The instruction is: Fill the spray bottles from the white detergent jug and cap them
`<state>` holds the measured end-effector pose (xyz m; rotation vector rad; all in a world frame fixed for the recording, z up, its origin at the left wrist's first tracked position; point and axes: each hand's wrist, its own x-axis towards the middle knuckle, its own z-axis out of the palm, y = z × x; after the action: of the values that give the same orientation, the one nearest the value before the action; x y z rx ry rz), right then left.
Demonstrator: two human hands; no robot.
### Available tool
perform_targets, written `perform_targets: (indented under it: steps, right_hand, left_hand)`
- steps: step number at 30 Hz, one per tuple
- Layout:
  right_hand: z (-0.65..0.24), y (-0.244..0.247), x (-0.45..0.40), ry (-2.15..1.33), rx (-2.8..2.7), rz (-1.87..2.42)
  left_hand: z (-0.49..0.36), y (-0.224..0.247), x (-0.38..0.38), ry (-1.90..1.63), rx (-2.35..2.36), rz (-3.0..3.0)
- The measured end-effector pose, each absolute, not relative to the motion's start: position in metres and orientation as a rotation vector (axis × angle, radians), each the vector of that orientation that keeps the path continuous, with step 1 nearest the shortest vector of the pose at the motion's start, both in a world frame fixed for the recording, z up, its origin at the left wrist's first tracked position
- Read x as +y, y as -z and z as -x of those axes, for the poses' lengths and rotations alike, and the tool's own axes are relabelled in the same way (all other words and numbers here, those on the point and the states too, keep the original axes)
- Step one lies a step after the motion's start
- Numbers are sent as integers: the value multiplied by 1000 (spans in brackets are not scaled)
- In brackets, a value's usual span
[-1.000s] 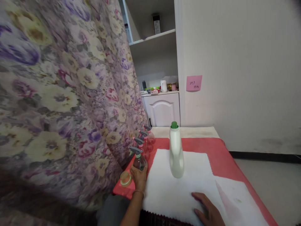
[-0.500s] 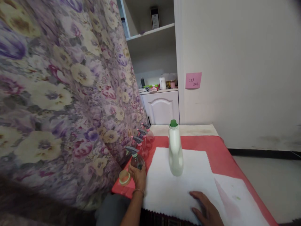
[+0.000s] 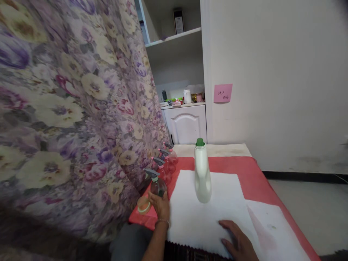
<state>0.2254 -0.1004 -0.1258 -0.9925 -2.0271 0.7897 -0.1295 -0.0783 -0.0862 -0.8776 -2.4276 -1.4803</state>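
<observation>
A clear spray bottle (image 3: 158, 187) with a grey trigger head and green collar stands at the table's left edge. My left hand (image 3: 160, 205) is right in front of it, thumb and fingers apart; whether the fingertips still touch the bottle is hard to see. On the white cloth (image 3: 185, 217) to the right rests my right hand (image 3: 237, 239), open, with its fingers bent loosely and nothing in them. An upright pale green jug-like bottle (image 3: 202, 177) with a green stopper-like piece (image 3: 199, 141) in its neck stands on the cloth beyond both hands.
Several pink-collared spray bottles (image 3: 164, 170) line the table's left edge behind the near one. A round green-rimmed lid or dish (image 3: 144, 205) lies beside my left hand. A stained white sheet (image 3: 274, 224) covers the right side. The floral curtain (image 3: 89, 119) hangs close on the left.
My left hand has loosened from around the near spray bottle and drawn slightly back toward me, so more of the bottle shows. My right hand has stayed put.
</observation>
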Motion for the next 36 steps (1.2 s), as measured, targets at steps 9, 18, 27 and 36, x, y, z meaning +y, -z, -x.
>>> perform_targets:
  steps: [9, 18, 27, 36]
  right_hand:
    - [-223, 122, -100, -815, -1966, 974]
    - [-219, 117, -104, -858, -1867, 978]
    - [-216, 107, -104, -866, -1865, 978]
    - [-221, 83, -110, -767, -1954, 993]
  left_hand:
    - [129, 90, -79, 1489, -2424, 899]
    - [103, 94, -105, 1462, -2419, 1071]
    - [53, 116, -131, 650, -2260, 1814]
    - [68, 105, -131, 497, -2137, 1808]
